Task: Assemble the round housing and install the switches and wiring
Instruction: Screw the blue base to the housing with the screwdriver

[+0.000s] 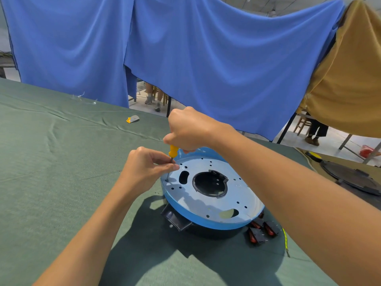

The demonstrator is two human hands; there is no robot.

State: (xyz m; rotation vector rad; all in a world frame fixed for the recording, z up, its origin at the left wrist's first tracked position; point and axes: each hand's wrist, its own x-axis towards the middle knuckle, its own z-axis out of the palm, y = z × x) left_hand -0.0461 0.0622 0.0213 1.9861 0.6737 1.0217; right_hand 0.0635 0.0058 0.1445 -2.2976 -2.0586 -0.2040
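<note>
yellow screwdriver (173,151) gripped in right hand (188,129); left hand (147,166) pinches its shaft at housing (206,205).

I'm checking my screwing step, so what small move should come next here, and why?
Probably turn the screwdriver with the right hand while pressing down. Its tip meets a hole near the rim of the blue plate, and the left hand pinches the shaft, so it looks lined up.

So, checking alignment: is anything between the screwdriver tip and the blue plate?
Nothing visible. The screwdriver tip meets the blue plate at its left edge; the left hand pinches the shaft above it.
</note>
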